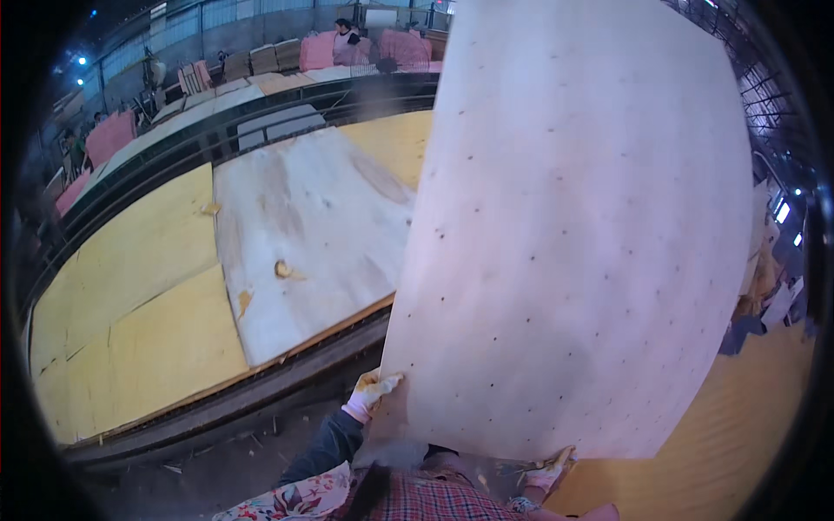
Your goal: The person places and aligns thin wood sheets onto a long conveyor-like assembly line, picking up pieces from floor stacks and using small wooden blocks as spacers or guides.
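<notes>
A large pale wood veneer sheet (565, 234), dotted with small dark spots, stands raised in front of me and fills much of the view. Its lower left edge is pinched by my gloved left hand (372, 392), the thumb lying on the near face. Lower down, my gloved right hand (549, 473) grips the bottom edge, with fingertips showing at the rim. The fingers behind the sheet are hidden on both hands. To the left, a whitish veneer sheet (313, 226) with brown stains lies between yellow sheets (139, 313).
A dark metal rail (234, 412) runs along the near side of the sheet-covered bed. At the right lies an orange-yellow stack of sheets (695, 482). Pink-wrapped piles (406, 50) and a person (345, 39) are in the far background. Scraps litter the floor.
</notes>
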Demonstrator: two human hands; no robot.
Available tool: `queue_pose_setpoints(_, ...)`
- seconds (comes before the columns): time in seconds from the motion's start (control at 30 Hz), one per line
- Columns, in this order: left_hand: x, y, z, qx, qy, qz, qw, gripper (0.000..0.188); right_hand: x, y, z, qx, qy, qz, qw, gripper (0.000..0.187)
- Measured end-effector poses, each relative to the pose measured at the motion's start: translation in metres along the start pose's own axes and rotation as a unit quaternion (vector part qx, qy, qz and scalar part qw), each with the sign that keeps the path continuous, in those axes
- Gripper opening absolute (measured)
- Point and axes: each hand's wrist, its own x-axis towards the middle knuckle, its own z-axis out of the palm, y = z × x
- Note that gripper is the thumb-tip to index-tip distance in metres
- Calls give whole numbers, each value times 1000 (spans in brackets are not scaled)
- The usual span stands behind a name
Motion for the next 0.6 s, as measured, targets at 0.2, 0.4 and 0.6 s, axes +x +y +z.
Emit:
queue_pose_setpoints(0.2, 147, -6, 20, -106, 50, 15, 993, 28, 184, -16, 177, -110, -103, -43, 988, 37)
queue_pose_setpoints(0.4, 287, 38, 72, 19, 291, -24, 956, 27, 285, -42, 403, -219, -224, -15, 949, 49)
queue_pose_setpoints(0.6, 446, -15, 1, 241, 322, 46, 914, 26, 419, 41, 583, -267, -293, 17, 918, 34)
